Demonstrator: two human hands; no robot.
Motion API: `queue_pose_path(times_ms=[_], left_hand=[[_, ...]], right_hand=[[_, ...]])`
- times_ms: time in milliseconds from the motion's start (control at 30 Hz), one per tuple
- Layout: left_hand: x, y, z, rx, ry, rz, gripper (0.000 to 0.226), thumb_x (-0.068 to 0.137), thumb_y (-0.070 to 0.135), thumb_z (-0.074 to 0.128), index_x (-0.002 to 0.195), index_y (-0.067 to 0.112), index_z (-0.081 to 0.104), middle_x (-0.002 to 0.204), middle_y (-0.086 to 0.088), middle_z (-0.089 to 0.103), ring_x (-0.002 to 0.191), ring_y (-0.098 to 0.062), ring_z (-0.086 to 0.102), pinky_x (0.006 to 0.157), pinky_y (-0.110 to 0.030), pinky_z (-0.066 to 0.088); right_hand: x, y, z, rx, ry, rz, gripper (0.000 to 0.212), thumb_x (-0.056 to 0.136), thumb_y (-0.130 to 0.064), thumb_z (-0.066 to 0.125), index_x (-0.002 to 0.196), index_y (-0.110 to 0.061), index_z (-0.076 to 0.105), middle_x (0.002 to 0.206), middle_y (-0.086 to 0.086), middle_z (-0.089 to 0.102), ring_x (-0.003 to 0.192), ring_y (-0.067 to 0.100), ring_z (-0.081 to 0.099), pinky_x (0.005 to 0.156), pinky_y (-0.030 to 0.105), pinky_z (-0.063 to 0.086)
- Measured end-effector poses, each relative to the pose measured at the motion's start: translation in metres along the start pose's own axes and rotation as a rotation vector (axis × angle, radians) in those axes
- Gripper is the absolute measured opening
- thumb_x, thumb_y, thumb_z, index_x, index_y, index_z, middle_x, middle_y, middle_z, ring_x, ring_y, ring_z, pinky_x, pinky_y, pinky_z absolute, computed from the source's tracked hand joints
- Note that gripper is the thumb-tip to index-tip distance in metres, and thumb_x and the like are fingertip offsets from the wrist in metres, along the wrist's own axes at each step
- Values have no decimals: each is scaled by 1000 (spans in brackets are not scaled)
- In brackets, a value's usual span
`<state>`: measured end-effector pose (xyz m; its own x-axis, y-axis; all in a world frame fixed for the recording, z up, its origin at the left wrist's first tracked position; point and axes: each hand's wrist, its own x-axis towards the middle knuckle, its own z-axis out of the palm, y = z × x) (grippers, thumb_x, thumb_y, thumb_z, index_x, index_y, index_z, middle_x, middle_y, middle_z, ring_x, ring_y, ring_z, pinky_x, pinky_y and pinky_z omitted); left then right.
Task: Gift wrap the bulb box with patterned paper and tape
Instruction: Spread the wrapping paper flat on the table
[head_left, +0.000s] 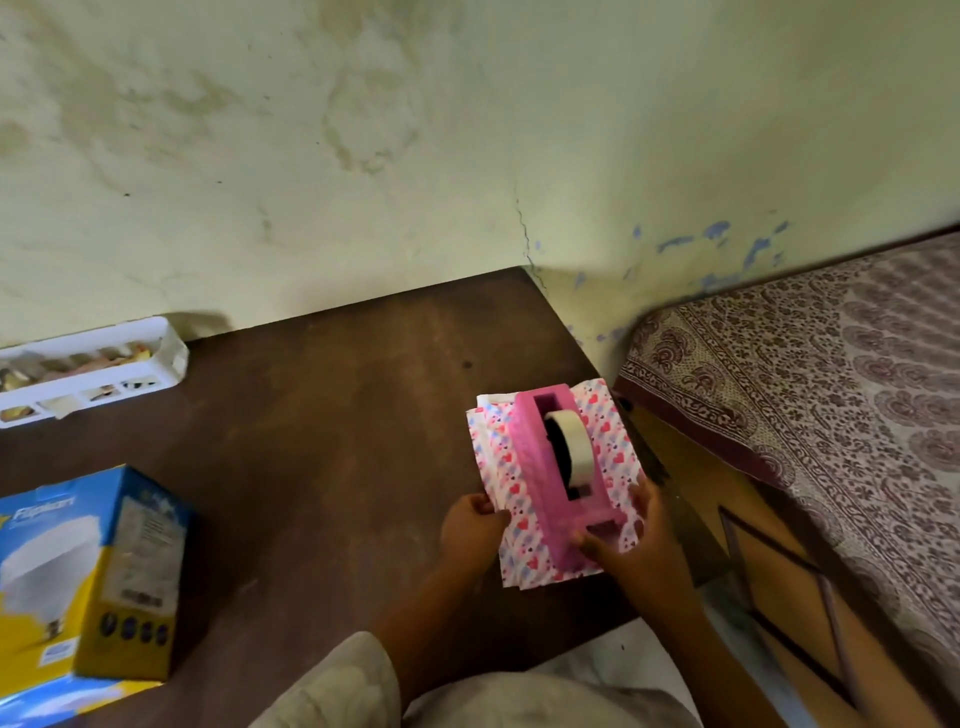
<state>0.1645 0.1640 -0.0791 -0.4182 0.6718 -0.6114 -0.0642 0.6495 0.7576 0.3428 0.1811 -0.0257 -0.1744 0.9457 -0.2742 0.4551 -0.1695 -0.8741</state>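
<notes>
Pale sleeves (332, 686) fill the bottom edge, closest to the lens. At the far left, the bulb box (88, 582) (blue and yellow, with a bulb pictured on its face) is seen on the brown table (322, 415), well apart from both hands. Behind it, against the stained wall (363, 156), a white compartment tray (88, 369) of small items is set. Toward the table's right edge, folded patterned paper (506, 488) printed with hearts is pinched at its left edge by the left hand (470, 530). On the paper a pink tape dispenser (550, 467) holding a roll of tape (574, 449) is placed, and its near end is gripped by the curled fingers of the right hand (636, 540). Farthest right, a bed with a printed cover (810, 395) is visible.
</notes>
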Motion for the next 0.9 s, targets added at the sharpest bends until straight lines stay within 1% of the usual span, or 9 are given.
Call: queue_pose_path(times_ms=[67, 133, 300, 500, 600, 667, 733, 800, 900], left_hand=[[5, 2, -1, 90, 26, -4, 27, 87, 21, 64, 110, 7, 57, 109, -7, 63, 99, -21, 62, 89, -42, 53], [8, 5, 0, 149, 9, 11, 30, 87, 24, 65, 108, 3, 61, 105, -8, 65, 91, -19, 64, 81, -37, 56], [10, 9, -2, 285, -31, 24, 30, 86, 28, 67, 105, 5, 61, 103, -7, 65, 77, -13, 63, 64, -26, 56], [10, 8, -6, 243, -34, 9, 23, 85, 21, 68, 100, 5, 61, 102, -8, 65, 73, -12, 64, 63, -23, 56], [11, 7, -8, 186, -28, 2, 18, 84, 17, 69, 96, 6, 61, 103, -9, 65, 71, -10, 63, 58, -21, 55], [11, 6, -10, 161, -25, 0, 21, 85, 17, 68, 100, 5, 61, 104, -9, 64, 74, -12, 64, 60, -23, 56], [9, 1, -15, 130, 4, -1, 21, 85, 16, 67, 103, 6, 61, 102, -7, 63, 81, -15, 65, 70, -30, 58], [9, -6, -27, 102, 74, 20, 21, 86, 16, 67, 104, 7, 64, 99, -6, 65, 84, -18, 66, 77, -35, 57], [9, -19, -55, 65, 184, 44, 23, 84, 15, 70, 105, 5, 69, 95, -9, 69, 84, -21, 66, 81, -39, 56]], right_hand=[[2, 11, 4, -23, -72, 50, 118, 52, -40, 80, 147, -14, 15, 150, 10, 29, 136, 28, 31, 107, 39, 31], [6, 16, 10, -32, -96, 71, 118, 53, -39, 82, 147, -14, 15, 149, 10, 31, 135, 28, 33, 107, 39, 32], [18, 22, 22, -96, -13, 71, 105, 60, -35, 85, 143, -12, 25, 143, 10, 40, 131, 28, 39, 105, 39, 35], [17, 25, 26, -125, 78, 30, 87, 64, -33, 83, 136, -11, 39, 133, 11, 51, 120, 28, 50, 98, 37, 43], [14, 22, 26, -129, 93, -7, 81, 66, -31, 83, 133, -11, 43, 128, 10, 55, 116, 26, 54, 91, 29, 44], [14, 21, 26, -126, 96, -27, 78, 66, -31, 83, 131, -11, 45, 125, 9, 56, 113, 25, 55, 88, 26, 43], [14, 21, 25, -118, 105, -47, 76, 66, -31, 82, 130, -10, 46, 123, 8, 58, 111, 23, 56, 87, 24, 43], [15, 20, 23, -110, 111, -53, 74, 66, -31, 82, 129, -11, 48, 120, 7, 60, 105, 21, 59, 85, 22, 44], [17, 16, 23, -109, 101, -72, 69, 67, -31, 81, 126, -13, 51, 115, 4, 63, 92, 12, 59, 75, 16, 48]])
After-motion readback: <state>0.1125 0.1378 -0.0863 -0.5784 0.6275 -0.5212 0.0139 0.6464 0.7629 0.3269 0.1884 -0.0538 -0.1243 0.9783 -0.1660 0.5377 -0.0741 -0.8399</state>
